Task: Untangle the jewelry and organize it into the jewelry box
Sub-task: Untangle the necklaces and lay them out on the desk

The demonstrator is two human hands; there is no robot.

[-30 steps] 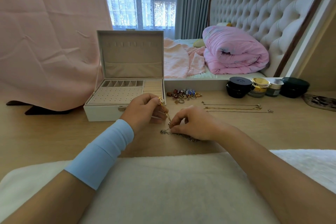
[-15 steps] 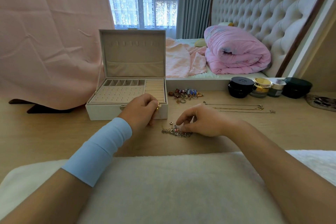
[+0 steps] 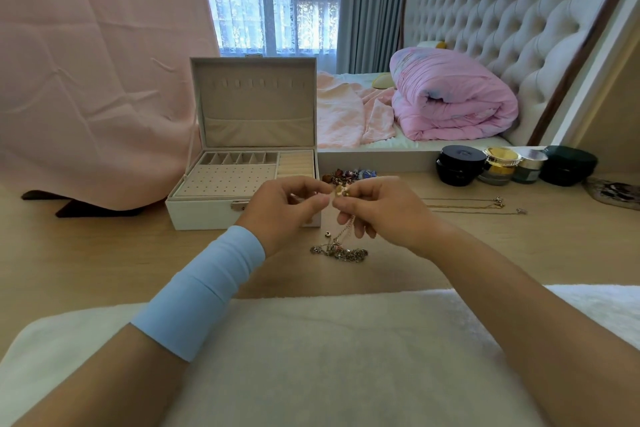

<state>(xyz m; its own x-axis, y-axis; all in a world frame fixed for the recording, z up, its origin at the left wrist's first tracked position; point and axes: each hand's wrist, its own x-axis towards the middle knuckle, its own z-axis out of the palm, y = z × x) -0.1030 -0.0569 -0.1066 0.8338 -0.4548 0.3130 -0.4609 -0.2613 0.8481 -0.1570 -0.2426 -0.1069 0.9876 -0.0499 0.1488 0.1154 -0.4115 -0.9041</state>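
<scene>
Two hands meet above the table (image 3: 104,253): left hand (image 3: 291,208) and right hand (image 3: 381,211) both pinch a small gold piece (image 3: 341,190) at the fingertips. A thin chain (image 3: 346,229) runs near-vertical from that grip down to the tangle (image 3: 341,252) on the wood, right hand nearer. The jewelry box (image 3: 221,208) sits open behind the left hand. Straightened chains (image 3: 464,206) lie to the right, with a bed behind.

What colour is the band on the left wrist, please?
The band is light blue; head view.
</scene>
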